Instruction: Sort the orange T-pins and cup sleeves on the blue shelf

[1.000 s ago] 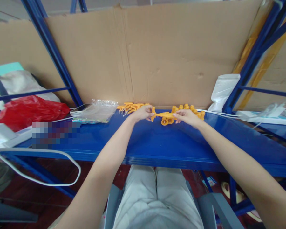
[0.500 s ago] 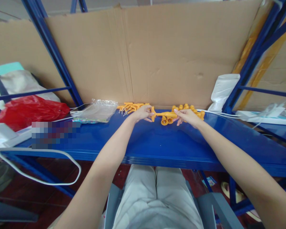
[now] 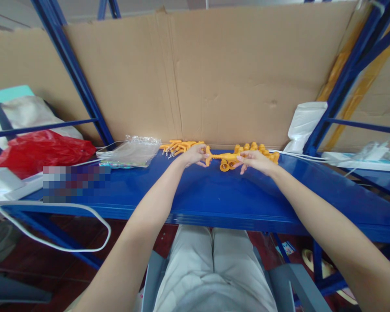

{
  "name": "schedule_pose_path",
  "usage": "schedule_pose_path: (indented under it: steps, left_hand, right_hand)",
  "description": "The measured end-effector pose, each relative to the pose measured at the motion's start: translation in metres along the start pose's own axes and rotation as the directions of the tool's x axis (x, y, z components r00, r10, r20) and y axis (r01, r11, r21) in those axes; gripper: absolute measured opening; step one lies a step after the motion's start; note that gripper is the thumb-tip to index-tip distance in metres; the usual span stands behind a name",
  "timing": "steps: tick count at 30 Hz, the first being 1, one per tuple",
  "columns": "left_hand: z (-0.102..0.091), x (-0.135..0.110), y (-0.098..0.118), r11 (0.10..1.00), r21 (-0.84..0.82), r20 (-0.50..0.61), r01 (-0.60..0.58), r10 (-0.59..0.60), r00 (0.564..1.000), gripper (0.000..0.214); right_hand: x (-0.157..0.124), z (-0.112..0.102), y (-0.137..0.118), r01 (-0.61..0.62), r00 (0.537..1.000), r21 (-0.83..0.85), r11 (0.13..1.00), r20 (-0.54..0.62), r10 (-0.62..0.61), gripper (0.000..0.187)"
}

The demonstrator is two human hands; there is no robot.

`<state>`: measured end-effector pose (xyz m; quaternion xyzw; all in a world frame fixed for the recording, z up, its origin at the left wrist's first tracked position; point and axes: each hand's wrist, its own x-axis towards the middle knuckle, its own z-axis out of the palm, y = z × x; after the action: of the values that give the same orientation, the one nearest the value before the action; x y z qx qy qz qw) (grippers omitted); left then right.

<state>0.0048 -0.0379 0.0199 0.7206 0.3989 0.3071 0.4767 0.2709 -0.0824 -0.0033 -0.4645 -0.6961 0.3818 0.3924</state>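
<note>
My left hand (image 3: pixel 196 155) is closed on the crosswise handle of an orange plastic corkscrew (image 3: pixel 208 157). A ribbed neck joins this handle to a longer orange body (image 3: pixel 230 156). My right hand (image 3: pixel 256 161) grips the far end of that body, thumb on the near side and some fingers curled loosely below. Just under the body lie round, hollow-ended orange pieces (image 3: pixel 224 166). More orange corkscrew bodies (image 3: pixel 254 146) stand in a group behind my right hand, partly covered by it. Beyond my left hand lies a pile of orange handles with metal spirals (image 3: pixel 178 147).
A blue metal shelf (image 3: pixel 214 195) carries everything, backed by cardboard (image 3: pixel 230 78). Clear plastic bags (image 3: pixel 133 151) and a red plastic bag (image 3: pixel 45 151) lie leftward. White packaging (image 3: pixel 307 125) leans at right near cables. A white cable (image 3: pixel 107 236) loops over the front edge.
The fingers of my right hand have shifted a little on the corkscrew body, the thumb now lower. My left hand keeps its hold on the handle, almost still.
</note>
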Motion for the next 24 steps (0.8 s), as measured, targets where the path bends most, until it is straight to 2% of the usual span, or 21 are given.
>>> schedule_pose_path:
  steps: [8, 16, 20, 24]
  left_hand:
    - [0.0013, -0.0019, 0.0028, 1.0, 0.017, -0.019, 0.008, -0.008, 1.0, 0.014]
    - [0.0028, -0.0006, 0.0028, 1.0, 0.025, -0.008, -0.012, 0.012, 1.0, 0.02]
    - [0.0005, 0.0028, 0.0061, 0.998, 0.06, -0.014, 0.019, -0.018, 1.0, 0.019]
    - [-0.0008, 0.0062, 0.003, 0.999, 0.049, -0.01, 0.001, 0.0, 1.0, 0.02]
  right_hand:
    - [-0.0001, -0.0001, -0.0015, 0.011, 1.0, -0.03, 0.999, -0.028, -0.012, 0.047]
    - [0.0017, -0.0015, 0.0039, 0.024, 0.999, -0.073, 0.997, -0.047, -0.027, 0.054]
    - [0.0016, 0.0002, 0.0022, 0.021, 0.997, -0.082, 0.996, -0.066, -0.027, 0.052]
    - [0.0032, 0.001, 0.0023, 0.049, 0.995, -0.076, 0.996, -0.085, -0.055, 0.051]
